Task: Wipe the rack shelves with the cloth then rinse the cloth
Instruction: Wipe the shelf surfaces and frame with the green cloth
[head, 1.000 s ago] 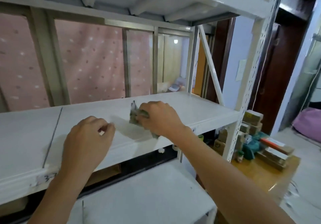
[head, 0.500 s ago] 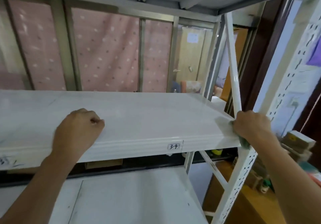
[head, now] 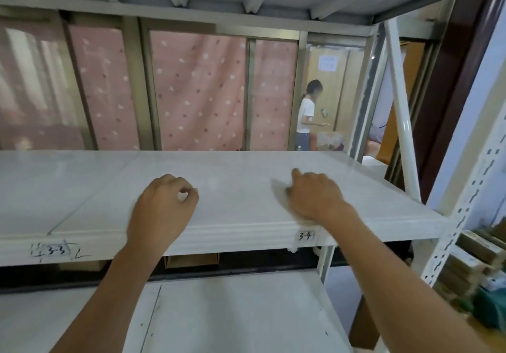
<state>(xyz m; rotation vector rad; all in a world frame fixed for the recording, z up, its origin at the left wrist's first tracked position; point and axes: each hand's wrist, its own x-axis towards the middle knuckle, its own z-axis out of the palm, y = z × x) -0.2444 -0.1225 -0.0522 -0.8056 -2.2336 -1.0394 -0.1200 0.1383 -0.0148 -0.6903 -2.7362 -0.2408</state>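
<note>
Cloth (head: 278, 192) under curled right hand (head: 315, 198) on shelf (head: 232, 172), left hand (head: 164, 206) fisted beside

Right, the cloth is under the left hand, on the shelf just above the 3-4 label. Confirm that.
Wrong hand. The head view shows the cloth under the right hand, on the shelf just above the 3-4 label. The left hand rests further left on the shelf's front edge and holds nothing.
</note>
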